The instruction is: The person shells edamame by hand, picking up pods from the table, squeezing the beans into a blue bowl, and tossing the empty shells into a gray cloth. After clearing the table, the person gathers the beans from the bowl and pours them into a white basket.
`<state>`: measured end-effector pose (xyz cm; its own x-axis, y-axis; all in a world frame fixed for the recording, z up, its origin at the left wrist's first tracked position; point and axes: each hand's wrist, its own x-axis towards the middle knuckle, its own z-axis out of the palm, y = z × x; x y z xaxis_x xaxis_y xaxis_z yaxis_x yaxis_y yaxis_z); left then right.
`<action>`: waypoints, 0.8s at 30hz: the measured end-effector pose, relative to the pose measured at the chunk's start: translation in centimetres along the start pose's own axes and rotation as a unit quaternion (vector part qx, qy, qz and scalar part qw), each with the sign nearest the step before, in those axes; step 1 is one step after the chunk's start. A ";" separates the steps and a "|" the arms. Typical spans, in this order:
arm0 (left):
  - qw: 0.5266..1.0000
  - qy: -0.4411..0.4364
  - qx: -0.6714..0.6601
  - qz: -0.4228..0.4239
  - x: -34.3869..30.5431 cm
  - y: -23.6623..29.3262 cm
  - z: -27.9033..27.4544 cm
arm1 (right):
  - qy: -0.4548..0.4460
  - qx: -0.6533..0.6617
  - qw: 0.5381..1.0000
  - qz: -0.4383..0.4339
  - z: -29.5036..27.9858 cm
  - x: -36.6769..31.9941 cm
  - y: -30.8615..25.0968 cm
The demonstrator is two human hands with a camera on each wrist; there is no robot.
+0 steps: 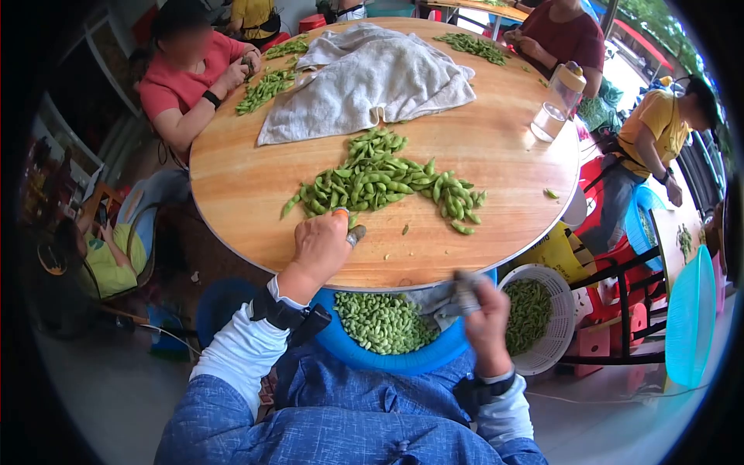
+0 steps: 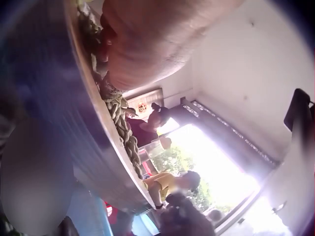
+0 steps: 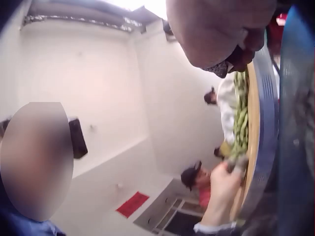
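Observation:
A heap of green soybean pods [image 1: 372,182] lies on the round wooden table [image 1: 527,186]. My left hand [image 1: 318,246] is at its near edge, with an orange cover on one fingertip and a grey one on another. A bit of green pod shows pinched between these covered tips. My right hand [image 1: 490,322], blurred, hangs over the right rim of the blue basin [image 1: 353,353], grey covers on its bent fingers. Whether it holds anything I cannot tell. Shelled green beans [image 1: 384,322] fill the basin, below the table edge.
A white towel [image 1: 372,85] covers the table's middle. A clear jar [image 1: 559,101] stands at the right. A white basket [image 1: 562,314] of green pods is right of the basin. Two people [image 1: 190,85] [image 1: 562,39] sit around the table, with more pods before them.

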<state>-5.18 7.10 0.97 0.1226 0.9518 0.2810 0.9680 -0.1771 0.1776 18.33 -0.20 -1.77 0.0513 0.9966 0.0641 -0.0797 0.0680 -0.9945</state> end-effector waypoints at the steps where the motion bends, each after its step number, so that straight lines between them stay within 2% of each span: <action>1: 1.000 -0.012 0.011 0.007 0.5 0.0 0.1 | -0.068 -0.096 0.988 -0.101 1.8 0.3 -0.3; 2: 0.999 -0.025 0.022 0.013 0.7 0.1 0.1 | -0.135 -0.191 0.952 -0.199 3.3 0.6 -0.6; 4: 0.999 -0.011 0.029 0.036 0.7 0.2 0.4 | -0.164 -0.260 0.930 -0.202 5.2 0.9 -1.2; 8: 0.995 0.034 -0.036 0.090 -0.8 -0.7 0.3 | -0.113 -0.114 0.982 -0.094 4.9 1.0 -0.8; 9: 0.989 -0.012 -0.138 0.054 -1.2 -0.6 0.1 | -0.129 -0.064 0.989 -0.030 4.5 0.8 -1.0; 11: 0.936 -0.107 -0.335 -0.019 -2.3 0.2 -0.8 | -0.137 0.010 0.990 0.024 4.3 0.4 -0.9; 12: 0.881 -0.151 -0.447 -0.041 -2.8 0.7 -1.0 | -0.140 0.048 0.988 0.052 4.3 0.2 -1.0; 14: 0.728 -0.227 -0.642 -0.083 -3.7 1.7 -1.5 | -0.171 0.104 0.975 0.091 4.2 -0.2 -1.9; 15: 0.696 -0.273 -0.653 -0.125 -4.1 2.7 -2.6 | -0.184 0.133 0.969 0.101 4.3 -0.3 -2.4; 19: 0.609 -0.337 -0.698 -0.167 -5.5 2.7 -2.1 | -0.191 0.175 0.957 0.133 4.0 -0.8 -3.0; 22: 0.581 -0.363 -0.701 -0.198 -5.7 3.0 -2.7 | -0.204 0.181 0.951 0.148 3.7 -1.0 -3.3; 24: 0.580 -0.366 -0.702 -0.191 -5.7 3.3 -2.8 | -0.217 0.183 0.947 0.152 3.6 -1.1 -3.3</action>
<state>-3.31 0.37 2.61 0.5145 0.7495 -0.4165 -0.1154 0.5418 0.8325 15.00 -1.33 1.73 -0.4378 0.8919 -0.1133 -0.3687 -0.2930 -0.8822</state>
